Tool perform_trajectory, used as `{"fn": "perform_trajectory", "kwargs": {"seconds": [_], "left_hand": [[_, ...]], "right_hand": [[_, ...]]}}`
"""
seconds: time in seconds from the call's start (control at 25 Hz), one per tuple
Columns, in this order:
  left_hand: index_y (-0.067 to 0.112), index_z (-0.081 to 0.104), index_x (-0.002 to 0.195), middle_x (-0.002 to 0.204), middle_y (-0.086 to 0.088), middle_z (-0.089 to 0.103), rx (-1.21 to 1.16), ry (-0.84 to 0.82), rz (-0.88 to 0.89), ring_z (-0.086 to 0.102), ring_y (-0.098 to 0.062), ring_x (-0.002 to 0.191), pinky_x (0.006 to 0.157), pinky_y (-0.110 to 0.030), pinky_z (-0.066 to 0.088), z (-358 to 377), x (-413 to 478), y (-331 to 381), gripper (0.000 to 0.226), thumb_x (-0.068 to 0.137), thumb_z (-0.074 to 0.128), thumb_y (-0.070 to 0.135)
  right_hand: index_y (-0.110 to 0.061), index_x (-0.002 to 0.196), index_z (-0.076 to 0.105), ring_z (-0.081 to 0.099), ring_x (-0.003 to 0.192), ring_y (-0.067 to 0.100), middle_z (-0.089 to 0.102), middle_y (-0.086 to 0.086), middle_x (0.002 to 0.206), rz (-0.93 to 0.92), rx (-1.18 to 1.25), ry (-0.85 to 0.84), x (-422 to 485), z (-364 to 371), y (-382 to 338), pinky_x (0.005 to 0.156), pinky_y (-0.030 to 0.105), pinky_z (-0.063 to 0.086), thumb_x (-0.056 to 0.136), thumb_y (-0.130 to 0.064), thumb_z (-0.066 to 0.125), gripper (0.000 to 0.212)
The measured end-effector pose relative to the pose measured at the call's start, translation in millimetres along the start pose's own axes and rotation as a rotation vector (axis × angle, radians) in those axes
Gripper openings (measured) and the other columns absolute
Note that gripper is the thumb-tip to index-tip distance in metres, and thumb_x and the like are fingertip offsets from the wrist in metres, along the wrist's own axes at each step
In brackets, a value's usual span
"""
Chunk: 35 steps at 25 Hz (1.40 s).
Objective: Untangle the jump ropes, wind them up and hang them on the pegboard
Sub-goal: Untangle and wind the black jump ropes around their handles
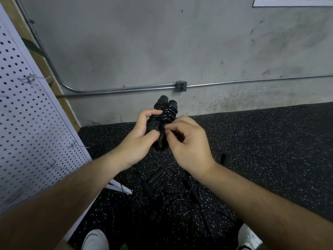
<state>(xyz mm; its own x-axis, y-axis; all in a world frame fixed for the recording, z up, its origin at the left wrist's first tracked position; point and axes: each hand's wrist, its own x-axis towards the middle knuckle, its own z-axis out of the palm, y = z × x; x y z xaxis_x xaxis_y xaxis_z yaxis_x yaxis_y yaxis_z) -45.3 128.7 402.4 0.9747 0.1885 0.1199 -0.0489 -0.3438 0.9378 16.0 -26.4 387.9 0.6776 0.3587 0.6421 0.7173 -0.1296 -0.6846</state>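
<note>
Faced a grey concrete wall (162, 42) beyond the left hand (140, 139) and the right hand (189, 141); stood on a black speckled rubber floor (270, 141) spread below both hands and out past the right one; had a white pegboard (27, 123) leaning well off to the left of the left hand; saw a metal conduit (126, 88) running along the wall above both hands; had a tangle of black jump ropes (171, 192) on the floor beneath the two wrists; gripped a wound jump rope (164, 110) in the left hand, fingers and thumb curled round its lower half; pinched the cord at the front of that bundle with the right hand's thumb and forefinger, just beside the left thumb; held the bundle between the hands, long axis close to upright, two handle ends side by side pointing up toward the wall above the left fingers, cord coiled crosswise round both handles; showed two white shoes (95, 239) under the forearms, either side of the tangle; noted a grey outlet box (181, 86) on the conduit just above the handle ends; spotted wire hooks (75, 145) jutting from the pegboard, left of the left hand; caught the corner of a white sign (292, 1) high above the right hand, lettering not readable.
</note>
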Motion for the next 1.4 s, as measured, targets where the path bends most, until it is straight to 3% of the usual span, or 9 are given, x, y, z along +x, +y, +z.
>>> {"fn": "perform_trajectory", "kwargs": {"seconds": [0.16, 0.24, 0.32, 0.48, 0.68, 0.92, 1.2, 1.32, 1.4], "left_hand": [[0.044, 0.046, 0.131, 0.117, 0.003, 0.059, -0.092, 0.05, 0.004, 0.063, 0.002, 0.083, 0.072, -0.017, 0.052, -10.3, 1.5, -1.6, 0.05, 0.096, 0.05, 0.008], [0.048, 0.05, 0.129, 0.131, -0.001, 0.058, -0.162, 0.081, 0.002, 0.062, -0.016, 0.116, 0.1, -0.043, 0.052, -18.4, 2.2, -2.7, 0.055, 0.081, 0.058, 0.024], [0.049, 0.052, 0.128, 0.134, -0.001, 0.058, -0.192, 0.057, 0.005, 0.058, -0.026, 0.125, 0.106, -0.057, 0.047, -22.2, 1.6, -3.9, 0.058, 0.074, 0.058, 0.029], [0.051, 0.055, 0.122, 0.121, 0.015, 0.063, -0.229, 0.041, 0.022, 0.062, -0.018, 0.114, 0.103, -0.06, 0.049, -16.9, 4.4, -4.6, 0.054, 0.081, 0.053, 0.016], [0.05, 0.054, 0.121, 0.132, -0.001, 0.053, -0.248, 0.008, 0.022, 0.058, -0.029, 0.119, 0.099, -0.063, 0.05, -18.0, 6.3, -3.6, 0.055, 0.081, 0.05, 0.012], [0.046, 0.051, 0.127, 0.132, -0.007, 0.055, -0.211, -0.029, 0.025, 0.058, -0.03, 0.114, 0.098, -0.053, 0.05, -18.3, 4.6, -10.8, 0.06, 0.079, 0.051, 0.01], [0.048, 0.042, 0.126, 0.113, -0.029, 0.061, -0.161, -0.187, -0.115, 0.067, -0.041, 0.086, 0.082, -0.056, 0.057, -40.3, 10.1, -11.6, 0.059, 0.083, 0.055, 0.01], [0.028, 0.034, 0.122, 0.095, -0.032, 0.067, -0.113, -0.28, -0.152, 0.07, -0.042, 0.082, 0.076, -0.049, 0.059, -44.2, 13.1, -8.6, 0.045, 0.086, 0.054, 0.009], [0.016, 0.037, 0.121, 0.093, -0.032, 0.07, -0.018, -0.334, -0.11, 0.071, -0.041, 0.085, 0.078, -0.048, 0.06, -41.3, 13.5, -9.3, 0.031, 0.097, 0.053, 0.002]], "right_hand": [[-0.008, 0.107, 0.077, 0.063, 0.097, 0.005, 0.067, -0.004, 0.098, -0.006, -0.003, -0.057, 3.1, 6.1, 0.5, 0.089, 0.018, 0.05, 0.091, -0.005, 0.071, 0.018], [-0.015, 0.116, 0.076, 0.062, 0.104, 0.002, 0.068, -0.009, 0.103, 0.129, 0.077, -0.131, 5.1, 5.3, -5.4, 0.094, 0.016, 0.047, 0.094, -0.013, 0.069, 0.023], [-0.021, 0.111, 0.077, 0.064, 0.102, 0.001, 0.071, -0.011, 0.101, 0.292, 0.153, -0.131, 7.6, 1.5, -8.5, 0.096, 0.02, 0.049, 0.094, -0.019, 0.071, 0.019], [-0.021, 0.093, 0.077, 0.066, 0.092, 0.002, 0.073, -0.011, 0.093, 0.353, 0.097, -0.056, 10.7, -3.8, -7.9, 0.09, 0.026, 0.053, 0.09, -0.024, 0.075, 0.004], [-0.015, 0.092, 0.077, 0.063, 0.09, 0.005, 0.068, -0.01, 0.09, 0.106, -0.006, -0.002, 5.0, 6.0, -1.5, 0.083, 0.024, 0.052, 0.09, -0.013, 0.074, 0.004], [-0.009, 0.093, 0.076, 0.064, 0.089, 0.012, 0.068, -0.004, 0.089, -0.025, -0.037, 0.029, -2.3, 14.8, 2.5, 0.08, 0.038, 0.054, 0.09, -0.012, 0.072, 0.006], [-0.013, 0.101, 0.076, 0.05, 0.101, 0.013, 0.059, -0.004, 0.1, -0.201, -0.315, -0.136, 11.2, 2.0, 1.4, 0.091, 0.032, 0.045, 0.089, -0.026, 0.071, 0.019], [-0.02, 0.122, 0.07, 0.051, 0.117, 0.015, 0.06, -0.006, 0.12, -0.281, -0.323, -0.243, 24.4, -3.5, 3.4, 0.101, 0.037, 0.042, 0.093, -0.03, 0.069, 0.031], [-0.018, 0.117, 0.073, 0.056, 0.114, 0.016, 0.065, -0.007, 0.117, -0.295, -0.259, -0.334, 28.0, 0.6, 9.3, 0.1, 0.042, 0.045, 0.093, -0.027, 0.069, 0.026]]}}
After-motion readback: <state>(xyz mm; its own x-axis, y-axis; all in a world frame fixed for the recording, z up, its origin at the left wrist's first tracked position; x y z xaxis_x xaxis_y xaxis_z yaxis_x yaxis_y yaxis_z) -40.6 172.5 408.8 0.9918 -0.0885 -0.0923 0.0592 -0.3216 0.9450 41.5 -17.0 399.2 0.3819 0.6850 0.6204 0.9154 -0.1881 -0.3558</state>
